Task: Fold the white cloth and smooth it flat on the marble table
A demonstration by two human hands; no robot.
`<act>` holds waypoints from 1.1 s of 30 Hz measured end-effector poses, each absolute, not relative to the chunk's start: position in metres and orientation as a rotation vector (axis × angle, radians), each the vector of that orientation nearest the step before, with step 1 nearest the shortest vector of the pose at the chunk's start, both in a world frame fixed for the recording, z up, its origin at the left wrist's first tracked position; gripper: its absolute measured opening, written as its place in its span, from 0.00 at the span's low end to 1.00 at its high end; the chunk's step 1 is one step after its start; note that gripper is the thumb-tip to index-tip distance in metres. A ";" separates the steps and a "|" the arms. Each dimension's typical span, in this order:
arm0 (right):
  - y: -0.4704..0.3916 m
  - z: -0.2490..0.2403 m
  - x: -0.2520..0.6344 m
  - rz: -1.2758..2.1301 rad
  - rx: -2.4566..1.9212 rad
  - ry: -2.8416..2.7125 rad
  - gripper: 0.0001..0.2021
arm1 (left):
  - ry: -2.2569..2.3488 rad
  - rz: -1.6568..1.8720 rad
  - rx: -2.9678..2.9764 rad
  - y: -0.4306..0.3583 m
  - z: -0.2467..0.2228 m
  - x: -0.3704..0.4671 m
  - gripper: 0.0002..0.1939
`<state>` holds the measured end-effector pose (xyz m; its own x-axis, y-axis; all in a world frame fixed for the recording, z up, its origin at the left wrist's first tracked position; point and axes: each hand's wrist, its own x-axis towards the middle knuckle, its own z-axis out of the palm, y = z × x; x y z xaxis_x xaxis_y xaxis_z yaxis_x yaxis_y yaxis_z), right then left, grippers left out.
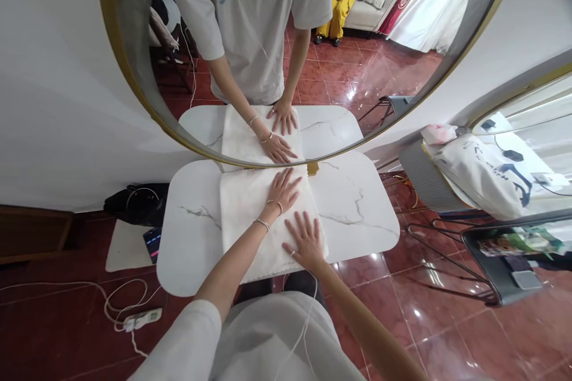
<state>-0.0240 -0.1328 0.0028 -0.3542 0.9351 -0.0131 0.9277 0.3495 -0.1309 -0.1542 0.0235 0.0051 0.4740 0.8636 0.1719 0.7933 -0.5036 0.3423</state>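
Note:
A white cloth [243, 202], perhaps a folded towel, lies flat on the white marbled table [357, 202]. My left hand [285, 190] presses on its far part, fingers stretched out and pointing away to the right. Nearer to me and further right, my right hand [306, 241] rests flat on the cloth with its fingers spread. Neither hand grips anything. Bracelets circle my left wrist, and a ring shows on my right hand.
A large gold-rimmed mirror [268, 89] stands at the table's far edge, reflecting my hands and a seated person. On the left floor are a black bag [138, 202], a phone [152, 244] and a power strip [143, 318] with cables. A grey chair [482, 274] stands right.

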 end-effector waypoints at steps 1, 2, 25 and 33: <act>-0.133 0.002 -0.034 0.202 -1.720 -2.537 0.35 | 1.438 0.478 2.508 0.022 0.005 -0.166 0.27; -0.134 0.002 -0.046 0.231 -1.694 -2.542 0.35 | 1.448 0.474 2.512 0.021 0.005 -0.179 0.27; -0.153 0.009 -0.119 0.345 -1.611 -2.534 0.36 | 1.432 0.351 2.578 0.002 0.006 -0.248 0.33; -0.114 0.005 -0.116 0.124 -1.528 -2.330 0.31 | 1.840 0.601 2.288 -0.026 0.003 -0.283 0.22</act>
